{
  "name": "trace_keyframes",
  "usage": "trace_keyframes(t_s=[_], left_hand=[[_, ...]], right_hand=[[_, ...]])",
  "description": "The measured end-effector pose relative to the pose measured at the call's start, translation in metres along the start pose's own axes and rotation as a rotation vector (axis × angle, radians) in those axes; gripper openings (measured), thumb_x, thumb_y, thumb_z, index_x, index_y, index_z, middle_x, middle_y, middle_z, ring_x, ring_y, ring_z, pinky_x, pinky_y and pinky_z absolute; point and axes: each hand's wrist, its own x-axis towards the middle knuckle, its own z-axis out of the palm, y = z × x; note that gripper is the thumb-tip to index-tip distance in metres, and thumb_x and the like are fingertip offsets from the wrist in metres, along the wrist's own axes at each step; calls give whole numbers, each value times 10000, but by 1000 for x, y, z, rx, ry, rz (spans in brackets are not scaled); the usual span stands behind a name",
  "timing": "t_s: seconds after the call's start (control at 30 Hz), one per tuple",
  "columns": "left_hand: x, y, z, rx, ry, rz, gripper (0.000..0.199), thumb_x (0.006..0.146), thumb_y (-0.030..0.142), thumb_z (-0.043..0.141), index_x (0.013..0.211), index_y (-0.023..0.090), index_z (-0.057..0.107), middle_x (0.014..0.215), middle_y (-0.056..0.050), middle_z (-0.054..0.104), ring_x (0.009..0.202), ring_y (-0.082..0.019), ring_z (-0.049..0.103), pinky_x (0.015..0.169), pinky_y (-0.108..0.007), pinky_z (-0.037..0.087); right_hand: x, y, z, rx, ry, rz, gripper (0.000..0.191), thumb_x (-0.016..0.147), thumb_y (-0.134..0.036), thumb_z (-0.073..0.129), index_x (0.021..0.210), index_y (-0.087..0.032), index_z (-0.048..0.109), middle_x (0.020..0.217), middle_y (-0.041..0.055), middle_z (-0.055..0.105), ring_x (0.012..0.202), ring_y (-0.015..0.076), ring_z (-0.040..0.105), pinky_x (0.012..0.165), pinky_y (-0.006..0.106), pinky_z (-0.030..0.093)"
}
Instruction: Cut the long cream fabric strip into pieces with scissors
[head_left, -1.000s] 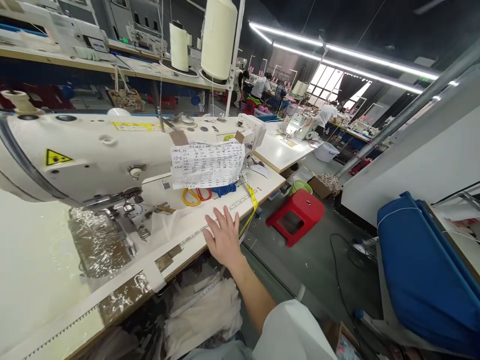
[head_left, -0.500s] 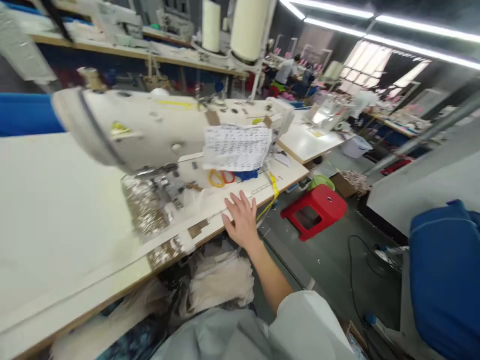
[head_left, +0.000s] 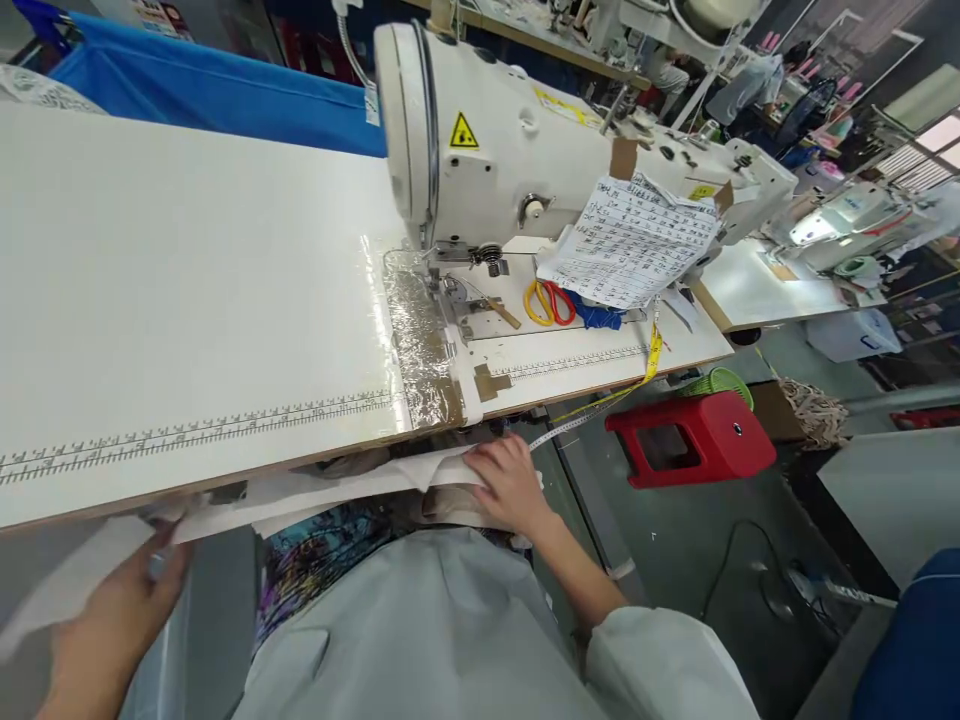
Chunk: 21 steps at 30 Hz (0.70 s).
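Observation:
A long white fabric strip (head_left: 322, 500) stretches along the table's front edge, over my lap. At the lower left my left hand (head_left: 120, 610) pinches it, and a loose end trails off past the fingers. My right hand (head_left: 514, 485) is closed on the strip's other end, just below the table edge. More pale cloth lies beneath it on my lap. Above both hands stands the white sewing machine (head_left: 495, 140), with its needle area over a shiny taped patch (head_left: 424, 340). Scissors with yellow and red handles (head_left: 551, 302) lie under the machine arm.
A handwritten sheet (head_left: 637, 240) hangs from the machine. A yellow tape measure (head_left: 654, 352) droops over the table edge beside printed rulers (head_left: 187, 435). On the floor at right are a red stool (head_left: 694, 440) and a green basket (head_left: 724, 382). Blue cloth (head_left: 225, 85) hangs behind the table.
My right hand has left the tabletop and dropped to the lap, closing on the white strip. My left hand has come into view, holding it too. The view has turned left and down.

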Motion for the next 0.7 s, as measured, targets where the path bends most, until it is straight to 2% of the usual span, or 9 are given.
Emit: trace_keyframes(t_s=[0.1, 0.17, 0.23, 0.3, 0.33, 0.43, 0.5, 0.6, 0.7], left_hand=[[-13, 16, 9, -161, 96, 58, 272, 855, 406, 354, 1055, 325, 519, 750, 26, 700, 666, -253, 622, 857, -462, 511], [-22, 32, 12, -236, 198, 66, 260, 851, 384, 396, 1080, 307, 493, 911, -12, 704, 731, -263, 623, 920, -490, 493], [-29, 53, 13, -337, 245, 20, 259, 842, 403, 440, 1059, 292, 527, 987, -32, 694, 809, -275, 634, 858, -467, 526], [-34, 80, 14, -550, 155, 29, 278, 829, 447, 485, 1020, 276, 593, 988, -30, 707, 835, -262, 654, 758, -388, 555], [-35, 96, 15, -688, 47, 63, 304, 826, 477, 502, 1000, 263, 628, 977, -30, 721, 834, -250, 666, 734, -357, 558], [-36, 152, 21, -1053, -454, 201, 437, 845, 577, 510, 937, 203, 717, 945, -68, 753, 886, -254, 689, 807, -352, 554], [-33, 191, 27, -1179, -643, 240, 495, 855, 613, 489, 891, 182, 729, 947, -83, 753, 950, -264, 676, 818, -353, 547], [-28, 238, 31, -1240, -588, 268, 514, 861, 619, 445, 795, 160, 669, 798, -63, 699, 807, -225, 647, 689, -306, 520], [-24, 257, 31, -1199, -447, 299, 470, 846, 589, 448, 645, 179, 560, 669, -26, 569, 701, -193, 560, 669, -297, 466]], right_hand=[[-16, -7, 27, -20, -200, 134, 296, 811, -420, 697, 1019, -212, 665, 988, 54, 649, 965, 222, 523, 915, 383, 375], [-23, -8, 43, -45, -222, 197, 195, 835, -384, 681, 866, -192, 663, 852, 49, 644, 878, 213, 543, 824, 350, 385], [-24, -7, 53, -63, -196, 224, 171, 881, -300, 618, 759, -181, 637, 762, 45, 629, 808, 206, 556, 757, 330, 379], [-22, -7, 57, -69, -155, 240, 198, 909, -229, 547, 730, -181, 616, 737, 37, 625, 761, 190, 568, 715, 311, 375], [-20, -8, 56, -70, -129, 246, 203, 920, -207, 515, 743, -183, 612, 743, 33, 627, 739, 179, 572, 697, 301, 377], [-13, -17, 44, -72, -54, 240, 228, 948, -208, 438, 797, -186, 608, 769, 32, 624, 684, 154, 569, 649, 278, 387], [-10, -26, 33, -73, -22, 208, 261, 960, -236, 413, 785, -194, 603, 759, 34, 614, 663, 149, 561, 626, 271, 387], [-11, -40, 19, -82, 10, 123, 300, 967, -248, 398, 745, -202, 593, 732, 37, 600, 656, 153, 555, 601, 273, 378], [-14, -46, 6, -57, -1, 51, 303, 971, -249, 406, 737, -202, 593, 709, 31, 593, 624, 148, 544, 573, 269, 370]])
